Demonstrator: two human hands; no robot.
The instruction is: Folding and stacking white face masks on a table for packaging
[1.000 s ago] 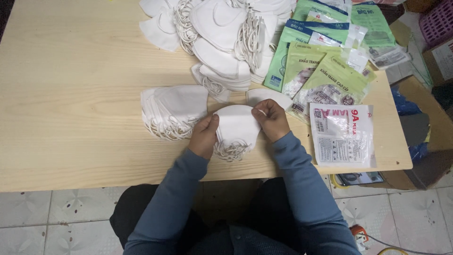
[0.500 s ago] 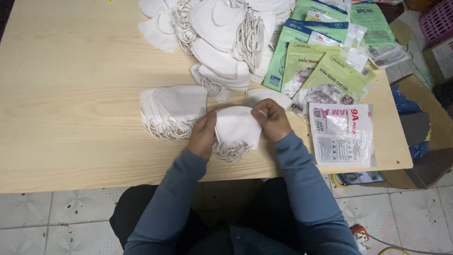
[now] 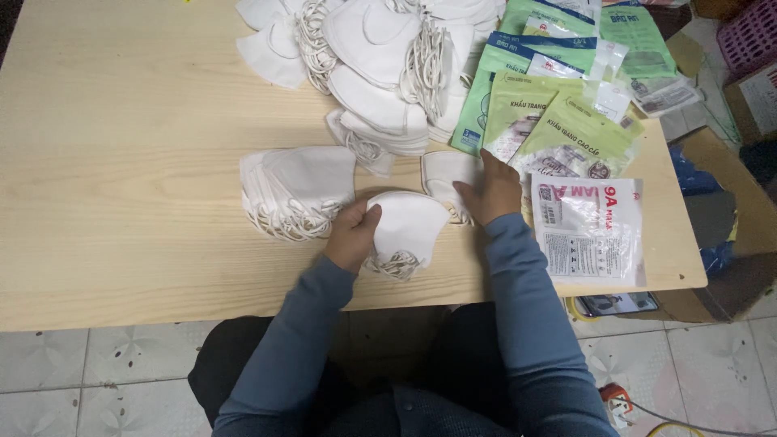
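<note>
Small stack of folded white masks [image 3: 409,226] lying at near edge of light wooden table [image 3: 121,162], curved fold toward the far side, ear loops [image 3: 395,263] spilling toward the sitter; long axis roughly left to right. Left hand [image 3: 352,235] at stack's left edge, touching it, fingers curled narrow around that edge with thumb on top; grip appears to pinch the top layers, depth of hold not resolvable. Right hand [image 3: 490,190] off that stack, just to its right and slightly farther up the table, laid flat with fingers spread moderately wide over a single white mask [image 3: 445,174], pressing rather than gripping. Left hand therefore the nearer of the two to the stack; single mask lies right and beyond the stack, nearly touching it. Both forearms in blue-grey sleeves, converging from the body, wrists low to the surface. Further out: larger fanned stack of masks [image 3: 295,190] just left of left hand; loose heap of masks [image 3: 380,57] at far side; green printed pouches [image 3: 558,105] far right; clear flat packet [image 3: 591,226] just right of right forearm.
</note>
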